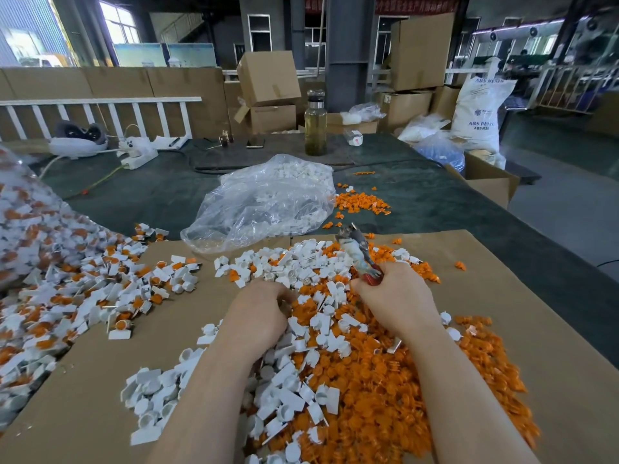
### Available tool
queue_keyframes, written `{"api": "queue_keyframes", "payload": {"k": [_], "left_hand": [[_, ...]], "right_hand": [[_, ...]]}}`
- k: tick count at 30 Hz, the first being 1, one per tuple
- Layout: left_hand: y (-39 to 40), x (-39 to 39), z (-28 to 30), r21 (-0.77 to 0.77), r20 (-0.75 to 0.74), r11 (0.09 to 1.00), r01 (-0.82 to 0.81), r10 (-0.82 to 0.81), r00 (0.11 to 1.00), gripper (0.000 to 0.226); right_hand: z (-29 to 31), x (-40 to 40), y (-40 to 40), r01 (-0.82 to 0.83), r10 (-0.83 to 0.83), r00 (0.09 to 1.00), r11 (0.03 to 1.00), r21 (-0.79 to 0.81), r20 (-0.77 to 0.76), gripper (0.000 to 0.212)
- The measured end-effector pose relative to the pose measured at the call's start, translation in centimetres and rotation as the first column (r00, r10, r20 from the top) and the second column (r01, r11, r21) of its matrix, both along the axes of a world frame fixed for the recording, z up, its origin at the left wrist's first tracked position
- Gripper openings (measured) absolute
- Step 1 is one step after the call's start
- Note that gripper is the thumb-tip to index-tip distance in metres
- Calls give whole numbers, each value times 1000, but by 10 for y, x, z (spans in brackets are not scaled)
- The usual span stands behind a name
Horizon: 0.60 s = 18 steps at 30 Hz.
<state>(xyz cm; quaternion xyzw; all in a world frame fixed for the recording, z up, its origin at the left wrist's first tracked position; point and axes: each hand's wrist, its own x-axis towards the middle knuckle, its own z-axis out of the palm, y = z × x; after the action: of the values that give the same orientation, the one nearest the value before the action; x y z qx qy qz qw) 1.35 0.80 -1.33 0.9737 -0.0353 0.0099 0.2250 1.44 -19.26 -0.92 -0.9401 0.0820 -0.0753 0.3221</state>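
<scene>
Orange and white plastic parts (338,360) sit in one mixed heap on a cardboard sheet (97,383) covering the near end of the counter (150,192). Both hands are on the heap.

- Right hand (398,296): fist closed round the red grip of a tool (355,249). The tool's grey-blue head angles up and away over the white parts. It's too blurred to say what kind of tool it is.
- Left hand (258,309): knuckles up, fingers curled down into the parts at the heap's middle. The fingertips are hidden, so I can't tell whether it holds a piece.
- The hands are close together but not touching.

Left of the heap is a second spread of white-and-orange pieces (83,296), running under a clear bag of the same mix (20,222) at the frame edge. Behind the heap lies a crumpled clear plastic bag (264,202) with white parts inside, and just right of it a small scatter of orange caps (360,200). Farther back on the counter a glass bottle (315,125) stands upright. A white resin sack (479,112) stands off the far right corner.
</scene>
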Motion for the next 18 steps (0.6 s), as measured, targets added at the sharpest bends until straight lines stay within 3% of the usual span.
{"api": "queue_keyframes", "payload": {"k": [8, 11, 14, 18], "left_hand": [[-2, -3, 2, -39, 46, 999, -29, 31, 998, 18], [-4, -5, 10, -230, 68, 972, -48, 65, 996, 21], [-9, -8, 18, -538, 3, 837, -103, 124, 992, 14], [-20, -10, 23, -804, -103, 582, -123, 68, 992, 12]], "right_hand": [[5, -3, 8, -112, 77, 990, 940, 322, 121, 9], [8, -4, 10, -116, 67, 990, 891, 439, 124, 9], [12, -7, 8, -123, 62, 990, 830, 544, 129, 8], [16, -8, 8, -130, 57, 989, 790, 598, 139, 12]]}}
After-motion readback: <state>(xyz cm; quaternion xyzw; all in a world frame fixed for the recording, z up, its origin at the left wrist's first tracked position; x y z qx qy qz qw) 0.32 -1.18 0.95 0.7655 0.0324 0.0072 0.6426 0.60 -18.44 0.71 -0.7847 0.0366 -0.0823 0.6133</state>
